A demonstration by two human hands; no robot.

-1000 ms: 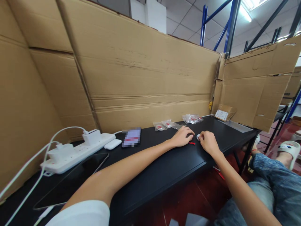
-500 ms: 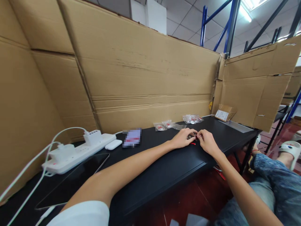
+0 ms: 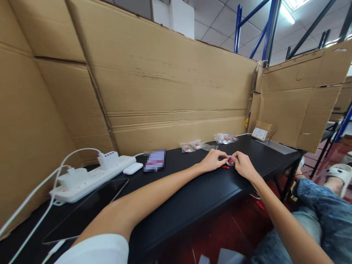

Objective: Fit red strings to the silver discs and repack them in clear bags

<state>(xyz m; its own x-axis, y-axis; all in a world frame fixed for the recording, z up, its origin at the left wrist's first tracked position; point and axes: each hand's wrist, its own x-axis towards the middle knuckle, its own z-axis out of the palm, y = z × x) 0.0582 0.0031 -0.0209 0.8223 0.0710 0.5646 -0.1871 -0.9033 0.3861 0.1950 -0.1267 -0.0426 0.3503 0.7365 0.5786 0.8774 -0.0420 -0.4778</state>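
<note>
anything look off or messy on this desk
Nothing spilled. A small red piece lies loose on the table beside the left hand and right hand, which pinch a round disc.

Bright, even light falls from a ceiling lamp (image 3: pixel 287 13) glaring at one o'clock. Wide-angle warp bends the edges; slight blur throughout.

2 bare forearms stretched forward, converging over worktop edge. Left hand (image 3: pixel 213 160) palm down, fingers curled, tips pinched together. Right hand (image 3: pixel 243 165) knuckles up, thumb and forefinger pinched, tips almost touching left hand's.
</note>
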